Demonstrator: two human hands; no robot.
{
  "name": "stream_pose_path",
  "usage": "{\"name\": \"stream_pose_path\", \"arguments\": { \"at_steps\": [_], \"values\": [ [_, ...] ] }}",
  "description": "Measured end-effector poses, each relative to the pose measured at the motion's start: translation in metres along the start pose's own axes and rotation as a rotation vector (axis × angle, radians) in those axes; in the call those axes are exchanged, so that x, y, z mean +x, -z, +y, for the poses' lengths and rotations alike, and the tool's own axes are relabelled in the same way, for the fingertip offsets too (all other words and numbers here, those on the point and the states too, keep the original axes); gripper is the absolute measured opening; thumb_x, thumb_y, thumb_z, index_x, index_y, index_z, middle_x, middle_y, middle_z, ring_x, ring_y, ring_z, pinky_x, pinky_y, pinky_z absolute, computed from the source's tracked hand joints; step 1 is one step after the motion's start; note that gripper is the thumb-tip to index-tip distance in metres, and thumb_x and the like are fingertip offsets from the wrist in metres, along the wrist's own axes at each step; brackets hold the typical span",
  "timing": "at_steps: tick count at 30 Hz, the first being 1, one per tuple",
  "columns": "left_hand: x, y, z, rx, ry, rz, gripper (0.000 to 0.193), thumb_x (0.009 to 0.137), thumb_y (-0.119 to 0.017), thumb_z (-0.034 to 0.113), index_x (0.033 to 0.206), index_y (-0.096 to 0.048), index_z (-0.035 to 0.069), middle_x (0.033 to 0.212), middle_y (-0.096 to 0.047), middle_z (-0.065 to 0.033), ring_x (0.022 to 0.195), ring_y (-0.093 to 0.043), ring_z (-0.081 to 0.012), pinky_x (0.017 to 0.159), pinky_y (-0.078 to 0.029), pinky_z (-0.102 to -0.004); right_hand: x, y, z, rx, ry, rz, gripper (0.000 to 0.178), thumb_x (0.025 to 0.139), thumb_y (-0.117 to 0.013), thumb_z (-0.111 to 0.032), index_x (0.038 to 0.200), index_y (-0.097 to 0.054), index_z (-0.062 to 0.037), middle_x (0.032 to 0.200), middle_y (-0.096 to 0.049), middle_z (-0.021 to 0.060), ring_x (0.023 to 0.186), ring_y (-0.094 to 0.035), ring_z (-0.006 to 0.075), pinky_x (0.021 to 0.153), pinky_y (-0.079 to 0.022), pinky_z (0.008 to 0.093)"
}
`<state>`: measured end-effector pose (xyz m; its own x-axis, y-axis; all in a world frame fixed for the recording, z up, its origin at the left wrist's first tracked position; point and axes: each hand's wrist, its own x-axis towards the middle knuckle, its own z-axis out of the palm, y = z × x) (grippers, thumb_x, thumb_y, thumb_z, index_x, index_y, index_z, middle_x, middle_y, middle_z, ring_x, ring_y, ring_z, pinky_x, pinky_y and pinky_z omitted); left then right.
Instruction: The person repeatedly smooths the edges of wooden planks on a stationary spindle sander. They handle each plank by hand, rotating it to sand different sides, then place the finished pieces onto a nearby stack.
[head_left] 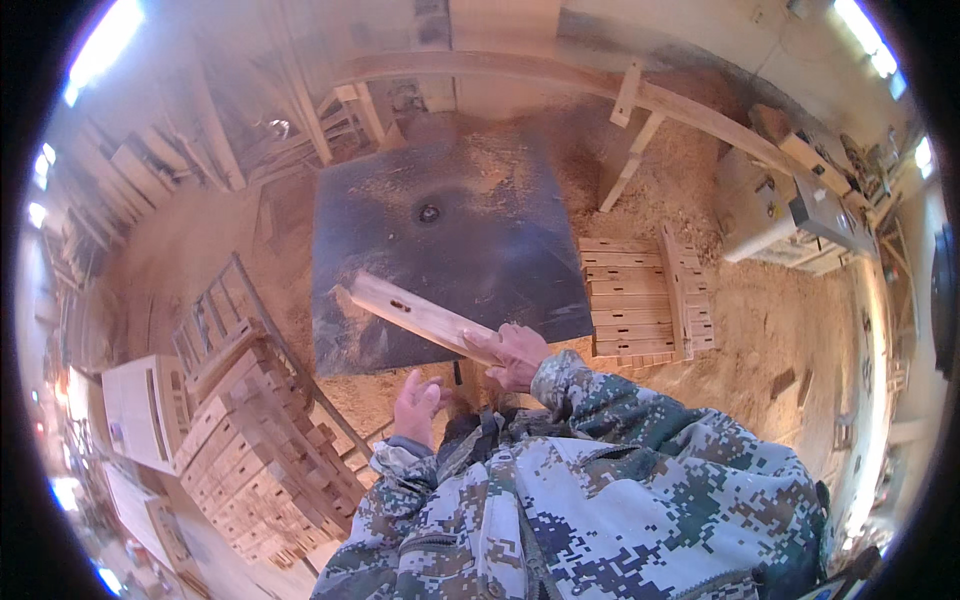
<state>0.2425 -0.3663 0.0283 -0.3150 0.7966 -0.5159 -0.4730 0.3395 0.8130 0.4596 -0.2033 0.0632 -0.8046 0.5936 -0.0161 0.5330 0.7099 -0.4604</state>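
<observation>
A pale wooden bar with a dark slot cut near its far end slants over the front of a dark machine table. My right hand is wrapped round the bar's near end. Close to the table's front edge, my left hand is apart from the bar, its fingers spread and slightly bent, with nothing in it. A round spindle stands up from the table beyond the bar, with sawdust scattered around it.
Slotted wooden bars lie stacked right of the table. A tall stack of similar pieces stands on the left beside a metal rack. A long wooden beam runs behind the table. A pale machine cabinet stands far right. Sawdust covers the floor.
</observation>
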Motion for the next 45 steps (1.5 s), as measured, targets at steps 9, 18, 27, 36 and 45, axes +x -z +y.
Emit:
{"name": "stream_pose_path", "arguments": {
  "at_steps": [9, 18, 27, 36, 45],
  "values": [
    [0.009, 0.043, 0.0, 0.361, 0.039, -0.243, 0.071, 0.101, -0.068, 0.012, 0.161, -0.033, -0.008, 0.133, -0.068, -0.0222, 0.112, -0.068, -0.0228, 0.099, -0.056, -0.0357, 0.007, 0.024, 0.104, -0.306, -0.437, 0.093, 0.077, 0.082, -0.08, -0.028, 0.153, -0.052, -0.0296, 0.097, -0.068, 0.023, 0.094, -0.068, 0.043, 0.084, -0.056, 0.0531],
    [0.114, 0.018, 0.092, 0.8, -0.506, -0.434, 0.043, 0.093, -0.071, 0.011, 0.134, -0.063, 0.0, 0.119, -0.071, -0.0174, 0.11, -0.067, -0.0355, 0.1, -0.055, -0.0446, 0.017, 0.023, 0.119, -0.151, -0.756, 0.317, 0.081, 0.081, -0.079, -0.018, 0.156, -0.052, -0.015, 0.123, -0.068, 0.0242, 0.104, -0.061, 0.0433, 0.09, -0.05, 0.0552],
    [0.233, -0.127, 0.129, 0.921, -1.059, -0.756, 0.034, 0.089, -0.071, 0.011, 0.121, -0.066, 0.003, 0.125, -0.067, -0.0188, 0.126, -0.06, -0.0396, 0.114, -0.045, -0.0506, 0.006, 0.007, 0.07, -0.194, -0.611, 0.282, 0.088, 0.074, -0.08, -0.011, 0.158, -0.051, -0.0188, 0.099, -0.059, 0.0136, 0.094, -0.058, 0.0374, 0.087, -0.049, 0.0489],
    [0.323, -0.174, 0.111, 1.214, -0.961, -0.852, 0.014, 0.089, -0.067, 0.019, 0.101, -0.069, 0.012, 0.095, -0.068, -0.0061, 0.102, -0.064, -0.03, 0.118, -0.037, -0.0505, 0.033, 0.002, 0.067, -0.156, -0.744, 0.226, 0.083, 0.076, -0.076, -0.008, 0.155, -0.05, -0.0083, 0.121, -0.065, 0.0171, 0.111, -0.059, 0.0405, 0.1, -0.048, 0.0502],
    [0.331, -0.162, 0.114, 1.076, -1.069, -0.729, 0.011, 0.08, -0.072, 0.02, 0.086, -0.067, 0.013, 0.082, -0.063, -0.0034, 0.09, -0.062, -0.0243, 0.099, -0.043, -0.0407, 0.049, 0.0, 0.058, -0.138, -0.749, 0.252, 0.076, 0.075, -0.073, -0.007, 0.149, -0.057, -0.001, 0.121, -0.066, 0.021, 0.11, -0.06, 0.0425, 0.1, -0.048, 0.0514]
  ]
}}
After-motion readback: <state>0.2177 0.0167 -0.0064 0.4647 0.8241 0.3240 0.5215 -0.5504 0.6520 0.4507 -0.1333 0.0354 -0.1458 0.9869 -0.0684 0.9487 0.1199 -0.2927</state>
